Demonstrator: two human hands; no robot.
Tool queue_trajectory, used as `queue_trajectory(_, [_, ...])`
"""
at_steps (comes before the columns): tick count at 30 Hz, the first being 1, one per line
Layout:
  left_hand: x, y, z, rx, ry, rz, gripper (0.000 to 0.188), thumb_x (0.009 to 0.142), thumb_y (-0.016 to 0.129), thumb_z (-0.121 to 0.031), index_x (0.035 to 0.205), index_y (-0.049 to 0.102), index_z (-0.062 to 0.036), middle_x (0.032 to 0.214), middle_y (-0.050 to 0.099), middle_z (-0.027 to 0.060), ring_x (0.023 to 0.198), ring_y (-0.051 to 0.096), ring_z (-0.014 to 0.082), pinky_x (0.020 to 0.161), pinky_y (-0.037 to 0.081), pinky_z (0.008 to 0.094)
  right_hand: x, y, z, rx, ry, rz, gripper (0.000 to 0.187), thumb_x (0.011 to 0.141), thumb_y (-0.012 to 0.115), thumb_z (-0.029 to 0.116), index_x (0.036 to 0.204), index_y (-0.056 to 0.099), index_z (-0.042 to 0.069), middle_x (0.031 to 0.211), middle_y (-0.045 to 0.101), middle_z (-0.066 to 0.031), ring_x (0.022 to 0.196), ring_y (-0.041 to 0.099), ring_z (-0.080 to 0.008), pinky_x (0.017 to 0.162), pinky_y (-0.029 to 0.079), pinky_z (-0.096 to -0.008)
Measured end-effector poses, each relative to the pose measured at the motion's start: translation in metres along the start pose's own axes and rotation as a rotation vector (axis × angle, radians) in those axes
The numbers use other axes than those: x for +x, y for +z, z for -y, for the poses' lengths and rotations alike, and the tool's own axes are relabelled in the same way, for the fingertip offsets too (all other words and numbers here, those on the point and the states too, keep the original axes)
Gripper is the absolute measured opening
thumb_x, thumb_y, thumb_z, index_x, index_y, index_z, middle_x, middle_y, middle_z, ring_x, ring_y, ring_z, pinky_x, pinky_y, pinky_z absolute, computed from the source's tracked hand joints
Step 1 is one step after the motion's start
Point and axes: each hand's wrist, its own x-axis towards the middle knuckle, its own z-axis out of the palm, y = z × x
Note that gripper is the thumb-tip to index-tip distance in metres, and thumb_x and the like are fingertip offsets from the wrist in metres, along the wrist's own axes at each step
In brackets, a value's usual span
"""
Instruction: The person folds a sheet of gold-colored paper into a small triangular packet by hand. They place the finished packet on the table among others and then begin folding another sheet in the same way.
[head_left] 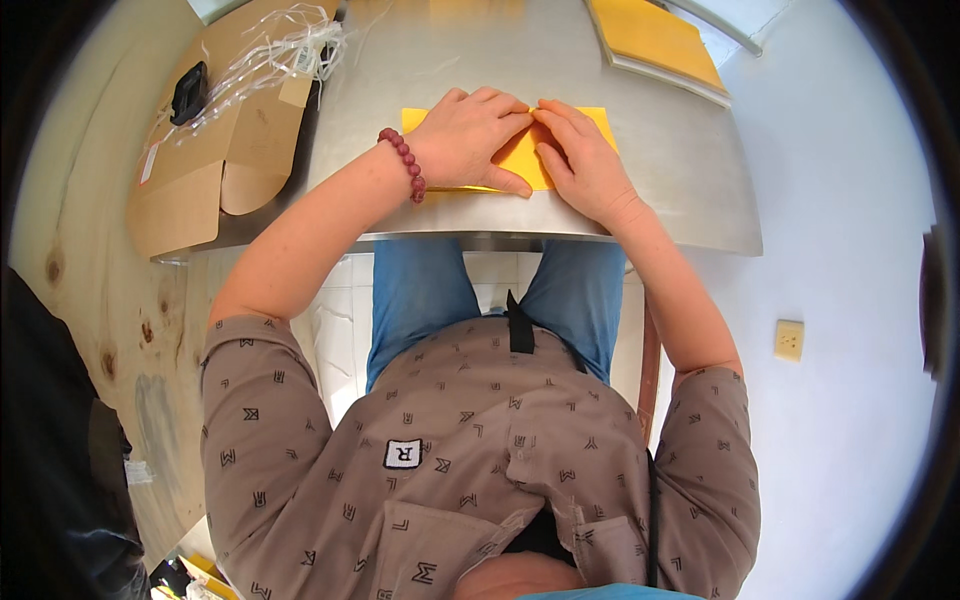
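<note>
A piece of yellow paper or thin card [527, 160] lies close to the near edge of a metal table, its near side looking layered. My left hand [475, 138], with a dark red bead bracelet [405, 160] at the wrist, rests over its left half, thumb spread apart from the fingers. Over the right half lies my right hand [585, 165], fingers stretched forward and thumb apart. The fingertips of both hands come together at the middle of the far edge, where a small bit of yellow shows between them. Both palms hide much of the sheet.
A stack of yellow sheets [660, 45] sits at the table's far right. On the left, an opened brown cardboard box [250, 150] bears clear plastic strips [290, 50] and a black object [189, 93]. The metal tabletop [690, 170] ends just before my lap; a white wall stands right.
</note>
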Motion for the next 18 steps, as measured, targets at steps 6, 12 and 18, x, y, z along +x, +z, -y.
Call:
queue_trajectory(6, [-0.012,0.012,0.014,-0.047,0.057,-0.093,0.099,0.077,0.082,-0.061,0.154,0.046,-0.0107,0.157,0.045,0.0125,0.145,0.041,0.0298,0.122,0.028,0.0499,-0.003,0.003,-0.004,-0.053,-0.025,-0.011,0.04,0.098,0.062,0.016,0.135,0.061,0.001,0.141,0.06,-0.0173,0.134,0.054,-0.0361,0.112,0.046,-0.0427])
queue_trajectory(12, [-0.037,0.017,0.027,0.04,-0.004,-0.135,0.112,0.074,0.085,-0.062,0.163,0.033,-0.0175,0.171,0.025,0.0142,0.16,0.018,0.0335,0.129,0.013,0.057,-0.003,0.004,-0.005,-0.094,-0.028,0.016,0.04,0.098,0.062,0.017,0.134,0.061,0.002,0.142,0.06,-0.0156,0.135,0.053,-0.0347,0.113,0.045,-0.0423])
queue_trajectory(18, [-0.077,0.008,0.037,0.047,-0.183,-0.112,0.123,0.071,0.088,-0.063,0.167,0.023,-0.0206,0.173,0.013,0.0182,0.161,0.01,0.0364,0.129,0.01,0.0577,-0.003,0.002,-0.004,-0.1,-0.012,0.037,0.038,0.099,0.061,0.018,0.134,0.062,0.003,0.143,0.06,-0.015,0.136,0.053,-0.0339,0.114,0.044,-0.042])
